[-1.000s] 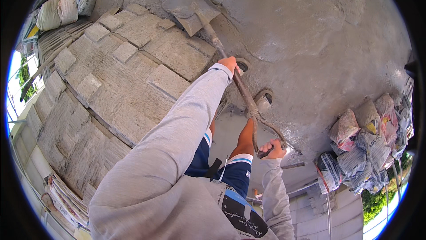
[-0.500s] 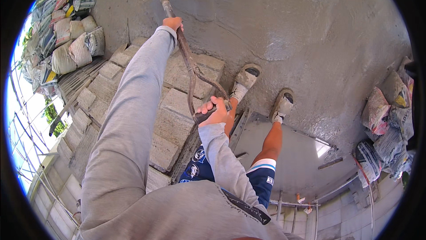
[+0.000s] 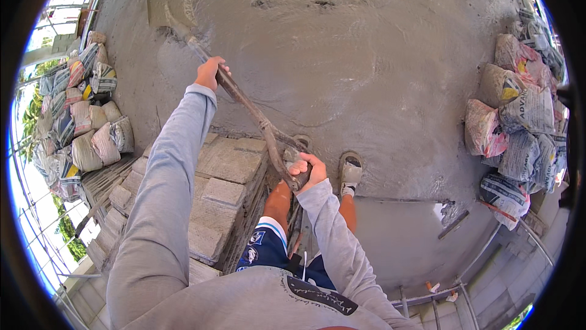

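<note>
A long shovel (image 3: 243,103) slants from upper left down toward my body. My left hand (image 3: 211,74) is wrapped round its shaft, about midway along. Near my waist, my right hand (image 3: 309,172) is closed on the grip of the shovel's forked handle. The flat blade (image 3: 166,8), coated in grey, lies at the far left on wet grey mortar (image 3: 342,43), its edges partly blending into it. Both my arms are stretched forward in grey sleeves.
Concrete blocks (image 3: 226,160) are stacked at my left beside my legs. Filled sacks (image 3: 97,107) pile up at the far left, and more sacks (image 3: 519,116) stand on the right. My sandalled foot (image 3: 351,174) is at the mortar's near edge. A smooth grey slab (image 3: 397,232) lies behind it.
My view has shifted forward and shows more mortar ahead. The shovel has swung left, its blade now lower in the picture. Both hands keep hold of it.
</note>
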The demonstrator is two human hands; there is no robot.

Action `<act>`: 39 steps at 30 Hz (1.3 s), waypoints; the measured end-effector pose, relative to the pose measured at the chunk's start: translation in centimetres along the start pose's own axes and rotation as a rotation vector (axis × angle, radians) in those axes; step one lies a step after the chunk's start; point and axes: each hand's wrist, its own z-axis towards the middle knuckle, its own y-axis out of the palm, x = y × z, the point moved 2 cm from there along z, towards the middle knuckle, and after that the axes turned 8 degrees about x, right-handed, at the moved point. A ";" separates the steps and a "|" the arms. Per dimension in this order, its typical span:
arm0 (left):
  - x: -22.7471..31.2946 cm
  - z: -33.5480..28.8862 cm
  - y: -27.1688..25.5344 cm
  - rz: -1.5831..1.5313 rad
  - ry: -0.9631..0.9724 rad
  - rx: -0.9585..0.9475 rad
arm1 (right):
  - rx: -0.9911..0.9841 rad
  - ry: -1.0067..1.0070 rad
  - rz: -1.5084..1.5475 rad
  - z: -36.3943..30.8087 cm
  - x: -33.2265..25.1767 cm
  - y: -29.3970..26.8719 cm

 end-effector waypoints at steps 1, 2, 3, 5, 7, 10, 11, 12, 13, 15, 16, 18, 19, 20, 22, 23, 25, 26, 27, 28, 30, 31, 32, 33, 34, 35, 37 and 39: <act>-3.6 -2.2 1.1 -0.123 -0.040 -0.034 | 0.022 0.032 0.028 -1.0 -1.4 -3.2; -8.3 -2.7 0.9 -0.143 -0.124 -0.056 | 0.076 -0.057 -0.001 -1.8 -2.5 -6.5; -12.8 -4.9 1.9 -0.101 -0.119 -0.005 | 0.102 -0.119 -0.054 -2.4 -3.8 -10.5; -21.8 -8.9 2.8 0.038 -0.167 0.093 | 0.182 -0.237 -0.149 -4.4 -6.7 -19.2; -29.7 -13.7 3.8 -0.004 -0.271 0.117 | 0.210 -0.218 -0.067 -7.8 -10.1 -26.6; -36.3 -22.3 6.2 -0.105 -0.377 0.165 | 0.273 -0.268 0.125 -15.2 -13.7 -31.5; -37.9 -23.8 6.3 -0.117 -0.379 0.149 | 0.316 -0.358 -0.014 -18.2 -14.2 -31.4; -39.6 -25.3 6.7 -0.125 -0.401 0.121 | 0.297 -0.356 -0.023 -19.0 -15.1 -32.8; -40.1 -26.9 7.9 -0.129 -0.411 0.129 | 0.269 -0.372 -0.021 -19.9 -16.6 -34.6; -39.8 -29.2 9.7 -0.148 -0.412 0.156 | 0.213 -0.381 -0.067 -20.8 -19.4 -37.2; -39.1 -29.9 10.5 -0.166 -0.379 0.146 | 0.153 -0.351 -0.071 -20.8 -20.7 -37.6; -37.2 -32.3 11.7 -0.185 -0.339 0.143 | 0.068 -0.283 -0.070 -21.2 -22.0 -38.9; -35.5 -32.7 12.1 -0.213 -0.321 0.182 | 0.017 -0.209 0.019 -20.3 -22.3 -39.0; -34.5 -33.0 11.9 -0.272 -0.259 0.092 | -0.007 -0.145 0.109 -20.1 -22.2 -38.5; -33.6 -33.7 11.7 -0.325 -0.239 0.009 | 0.023 -0.246 -0.315 -22.3 -19.8 -34.5; -33.5 -34.1 11.6 -0.319 -0.315 -0.021 | 0.060 -0.250 -0.245 -21.8 -18.6 -33.0; -33.8 -35.5 12.1 -0.274 -0.424 -0.146 | 0.102 -0.260 0.290 -16.5 -17.5 -34.4; -34.1 -35.5 11.9 -0.247 -0.448 -0.210 | 0.112 -0.174 0.308 -14.0 -16.7 -33.3; -33.5 -36.3 11.8 -0.122 -0.408 -0.155 | 0.154 -0.119 0.330 -13.9 -14.0 -28.2; -32.6 -36.7 11.9 0.000 -0.370 -0.101 | 0.318 -0.316 0.260 -15.4 -11.7 -24.1; -30.1 -34.7 11.4 -0.076 -0.334 -0.182 | 0.117 -0.474 -0.063 -12.2 -11.8 -24.9; -28.4 -34.2 10.6 -0.083 -0.355 -0.170 | 0.175 -0.440 0.016 -14.0 -10.3 -22.3; -26.3 -34.0 10.3 -0.093 -0.369 -0.167 | 0.225 -0.417 0.097 -17.7 -7.2 -16.7; -25.3 -33.2 9.8 -0.138 -0.382 -0.188 | 0.263 -0.447 0.089 -18.7 -5.3 -14.2; -24.4 -32.6 9.2 -0.186 -0.393 -0.209 | 0.314 -0.474 0.076 -20.0 -3.5 -12.2; -22.2 -32.7 8.7 -0.146 -0.384 -0.250 | 0.328 -0.545 0.004 -20.1 -2.9 -10.9; -18.4 -33.1 6.8 -0.151 -0.373 -0.384 | 0.324 -0.685 -0.115 -20.3 -2.0 -7.9; -14.9 -32.8 3.8 -0.216 -0.353 -0.508 | 0.364 -0.791 -0.191 -21.4 0.6 -3.6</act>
